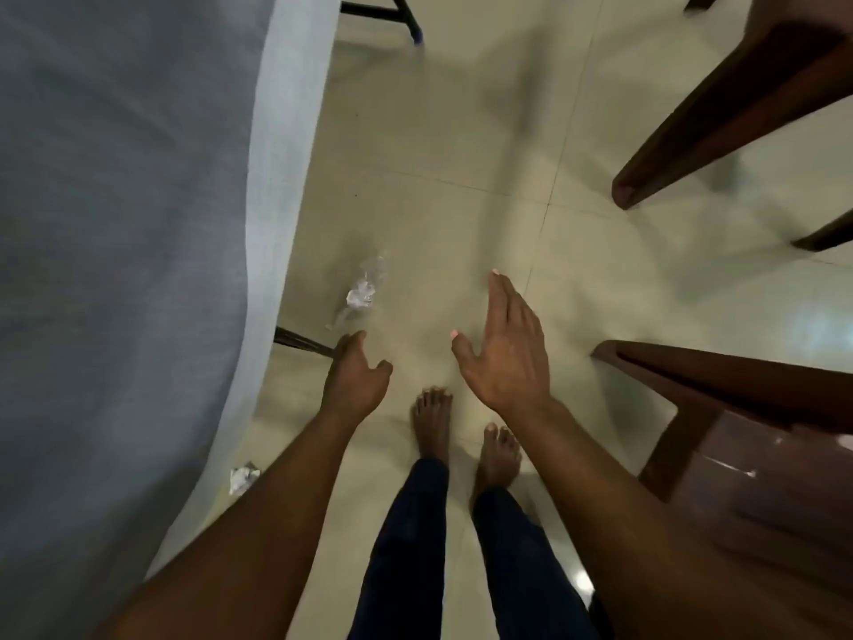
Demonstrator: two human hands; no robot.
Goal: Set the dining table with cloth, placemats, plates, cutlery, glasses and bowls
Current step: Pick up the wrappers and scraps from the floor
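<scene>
The person stands barefoot on the tiled floor (461,145) beside the bench. Both the left hand (355,381) and right hand (507,348) hang empty, fingers relaxed, apparently between items. The grey cloth (115,224) already drapes the bench; wooden chairs (738,99) stand clear beyond.

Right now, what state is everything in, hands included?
Cloth: spread over the table, edge hanging down.
Left hand: loosely curled, holding nothing.
Right hand: open, fingers straight, empty.
Clear wrapper: crumpled on the floor.
Chair: upright beside the person.
</scene>
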